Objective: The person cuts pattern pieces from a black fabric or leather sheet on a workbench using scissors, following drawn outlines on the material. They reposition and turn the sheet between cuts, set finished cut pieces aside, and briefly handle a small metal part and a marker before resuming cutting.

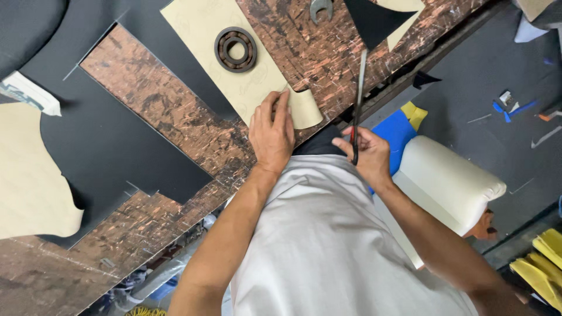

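Here our right hand (364, 153) is closed around the red handles of the scissors (358, 93), and the long blades point away from us across the table. We cannot tell if the blades are apart or together, because we see them from the edge. Our left hand (272, 131) lies flat, fingers together, pressing on the near end of the tan paper pattern (205, 23). It holds nothing; it only pushes down.

The pattern lies on a black sheet (117, 140) on the brown table (175, 111). A heavy metal ring (235, 49) sits on the pattern further up. The corner next to our left hand curls up.

We think the curled corner could slide or lift, and then a cut would go crooked. Our left fingers are also near the blades, so they could get nicked. A wrench (321, 8) lies at the far edge.
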The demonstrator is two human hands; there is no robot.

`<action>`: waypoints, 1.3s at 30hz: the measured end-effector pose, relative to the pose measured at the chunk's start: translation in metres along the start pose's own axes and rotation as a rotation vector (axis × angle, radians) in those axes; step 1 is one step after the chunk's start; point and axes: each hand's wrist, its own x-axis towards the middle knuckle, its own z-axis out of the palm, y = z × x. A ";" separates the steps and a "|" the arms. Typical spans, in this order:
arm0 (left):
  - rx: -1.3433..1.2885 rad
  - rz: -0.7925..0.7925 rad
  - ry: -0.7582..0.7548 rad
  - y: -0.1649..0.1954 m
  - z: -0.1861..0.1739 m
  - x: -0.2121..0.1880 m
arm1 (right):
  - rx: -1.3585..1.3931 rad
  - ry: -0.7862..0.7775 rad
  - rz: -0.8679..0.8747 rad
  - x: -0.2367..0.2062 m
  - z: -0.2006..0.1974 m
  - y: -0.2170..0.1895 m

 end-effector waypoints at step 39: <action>-0.122 -0.281 0.083 0.006 0.002 0.034 | -0.334 -0.436 -0.086 0.022 -0.003 -0.030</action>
